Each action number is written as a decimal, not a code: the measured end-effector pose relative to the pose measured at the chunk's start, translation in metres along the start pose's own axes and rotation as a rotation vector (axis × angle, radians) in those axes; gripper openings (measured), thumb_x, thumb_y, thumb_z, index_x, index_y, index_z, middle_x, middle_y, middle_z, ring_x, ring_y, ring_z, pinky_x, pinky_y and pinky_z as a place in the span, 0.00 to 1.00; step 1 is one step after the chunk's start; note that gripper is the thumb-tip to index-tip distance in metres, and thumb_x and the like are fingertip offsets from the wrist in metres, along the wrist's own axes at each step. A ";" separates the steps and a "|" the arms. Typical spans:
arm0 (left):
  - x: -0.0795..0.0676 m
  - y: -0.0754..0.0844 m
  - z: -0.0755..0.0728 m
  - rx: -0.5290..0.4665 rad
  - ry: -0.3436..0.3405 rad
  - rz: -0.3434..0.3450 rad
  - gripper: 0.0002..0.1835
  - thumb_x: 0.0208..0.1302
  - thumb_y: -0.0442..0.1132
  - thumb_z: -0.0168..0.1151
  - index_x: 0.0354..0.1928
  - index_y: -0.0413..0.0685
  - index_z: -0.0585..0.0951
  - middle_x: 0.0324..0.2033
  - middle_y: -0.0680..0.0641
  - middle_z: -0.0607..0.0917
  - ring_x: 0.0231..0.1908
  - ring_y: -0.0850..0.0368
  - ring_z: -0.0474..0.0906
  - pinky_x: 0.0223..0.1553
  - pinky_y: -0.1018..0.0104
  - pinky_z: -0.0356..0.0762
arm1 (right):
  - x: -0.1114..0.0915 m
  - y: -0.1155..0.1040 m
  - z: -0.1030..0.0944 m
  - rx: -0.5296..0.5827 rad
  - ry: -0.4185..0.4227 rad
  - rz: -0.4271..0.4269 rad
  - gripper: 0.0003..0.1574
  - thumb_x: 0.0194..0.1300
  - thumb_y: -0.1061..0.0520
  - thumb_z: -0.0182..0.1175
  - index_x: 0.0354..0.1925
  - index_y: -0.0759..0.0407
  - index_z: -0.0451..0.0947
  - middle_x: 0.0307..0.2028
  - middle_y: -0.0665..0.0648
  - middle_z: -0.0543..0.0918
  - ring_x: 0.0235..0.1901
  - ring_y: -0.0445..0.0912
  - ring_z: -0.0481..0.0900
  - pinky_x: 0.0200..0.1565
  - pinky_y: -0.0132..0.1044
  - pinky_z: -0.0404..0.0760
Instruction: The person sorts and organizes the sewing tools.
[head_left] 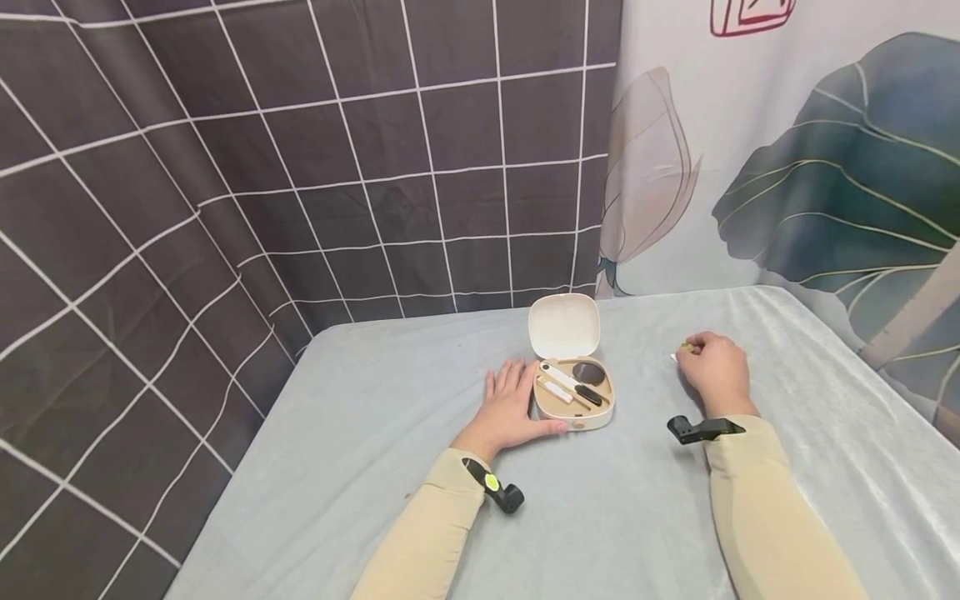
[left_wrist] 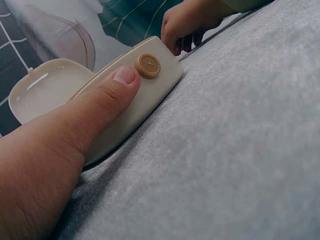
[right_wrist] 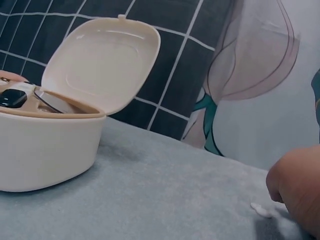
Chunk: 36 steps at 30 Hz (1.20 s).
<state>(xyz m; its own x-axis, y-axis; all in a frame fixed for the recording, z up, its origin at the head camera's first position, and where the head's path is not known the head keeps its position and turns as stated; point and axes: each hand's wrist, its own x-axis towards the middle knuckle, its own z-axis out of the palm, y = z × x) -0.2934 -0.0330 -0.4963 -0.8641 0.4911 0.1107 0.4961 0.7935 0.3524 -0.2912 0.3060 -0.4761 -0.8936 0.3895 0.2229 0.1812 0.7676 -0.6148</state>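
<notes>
A small cream box (head_left: 573, 421) stands on the cloth with its lid (head_left: 564, 327) raised. In its tan insert lie a white-and-black tool (head_left: 572, 383), a dark oval piece (head_left: 588, 372) and a short white piece (head_left: 558, 392). My left hand (head_left: 510, 414) lies along the box's left side, fingers straight and spread. Its thumb (left_wrist: 107, 102) touches the front wall beside a round tan button (left_wrist: 148, 65). To the right, my right hand (head_left: 716, 372) is low at the cloth, pinching a small yellow-green item (head_left: 686, 347) with a white tip (head_left: 673, 357); the fingers hide most of it.
Pale grey-blue cloth (head_left: 337, 400) covers the table, slightly wrinkled. Behind the table hangs a dark curtain with white grid lines (head_left: 390, 183), and at the right a white curtain with large leaf prints (head_left: 847, 167). Each wrist wears a black camera mount (head_left: 701, 429).
</notes>
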 end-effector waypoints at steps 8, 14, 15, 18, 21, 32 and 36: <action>-0.001 0.000 0.002 0.008 -0.006 -0.007 0.63 0.50 0.79 0.62 0.81 0.59 0.48 0.78 0.40 0.52 0.79 0.44 0.39 0.76 0.39 0.33 | 0.000 -0.011 -0.008 0.038 -0.068 -0.113 0.17 0.65 0.51 0.55 0.44 0.64 0.77 0.38 0.63 0.81 0.38 0.58 0.77 0.39 0.49 0.73; -0.002 -0.001 0.002 0.005 -0.004 0.000 0.62 0.50 0.79 0.62 0.80 0.59 0.49 0.78 0.40 0.53 0.79 0.43 0.39 0.76 0.39 0.33 | 0.000 -0.024 -0.015 0.070 -0.153 -0.242 0.13 0.62 0.54 0.55 0.41 0.61 0.75 0.34 0.59 0.79 0.34 0.53 0.74 0.35 0.41 0.70; -0.001 -0.001 0.003 0.003 -0.004 0.002 0.62 0.50 0.79 0.62 0.80 0.59 0.49 0.78 0.39 0.53 0.79 0.42 0.39 0.76 0.39 0.33 | 0.000 -0.027 -0.016 0.073 -0.171 -0.259 0.12 0.61 0.55 0.56 0.40 0.60 0.75 0.34 0.58 0.78 0.33 0.52 0.74 0.33 0.40 0.70; 0.000 -0.002 0.004 0.001 -0.001 0.003 0.62 0.50 0.79 0.63 0.80 0.60 0.49 0.78 0.39 0.53 0.79 0.42 0.39 0.75 0.38 0.33 | -0.001 -0.038 -0.020 0.074 -0.219 -0.311 0.09 0.59 0.56 0.56 0.38 0.59 0.75 0.31 0.57 0.78 0.30 0.49 0.73 0.31 0.39 0.70; 0.001 -0.003 0.005 0.005 0.003 0.000 0.62 0.50 0.79 0.63 0.80 0.60 0.49 0.78 0.40 0.52 0.79 0.43 0.39 0.76 0.39 0.33 | -0.004 -0.052 -0.024 0.055 -0.261 -0.367 0.07 0.57 0.57 0.57 0.35 0.58 0.75 0.29 0.55 0.77 0.28 0.48 0.72 0.29 0.39 0.70; 0.002 -0.003 0.005 0.005 -0.001 -0.008 0.62 0.50 0.79 0.63 0.80 0.61 0.48 0.78 0.41 0.53 0.79 0.44 0.39 0.76 0.39 0.33 | -0.020 -0.097 -0.026 -0.019 -0.383 -0.598 0.05 0.51 0.58 0.62 0.30 0.54 0.76 0.25 0.50 0.78 0.25 0.44 0.72 0.29 0.38 0.71; 0.002 -0.002 0.004 0.003 -0.002 -0.004 0.62 0.50 0.79 0.62 0.81 0.60 0.48 0.78 0.40 0.52 0.79 0.43 0.38 0.75 0.39 0.33 | -0.028 -0.109 -0.023 -0.037 -0.446 -0.660 0.07 0.49 0.58 0.63 0.30 0.53 0.76 0.25 0.48 0.78 0.26 0.44 0.72 0.30 0.38 0.72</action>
<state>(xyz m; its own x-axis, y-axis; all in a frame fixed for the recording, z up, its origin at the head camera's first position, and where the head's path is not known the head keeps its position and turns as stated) -0.2960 -0.0321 -0.5008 -0.8660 0.4883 0.1078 0.4928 0.7965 0.3502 -0.2766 0.2229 -0.3981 -0.9000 -0.3857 0.2032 -0.4359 0.7881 -0.4345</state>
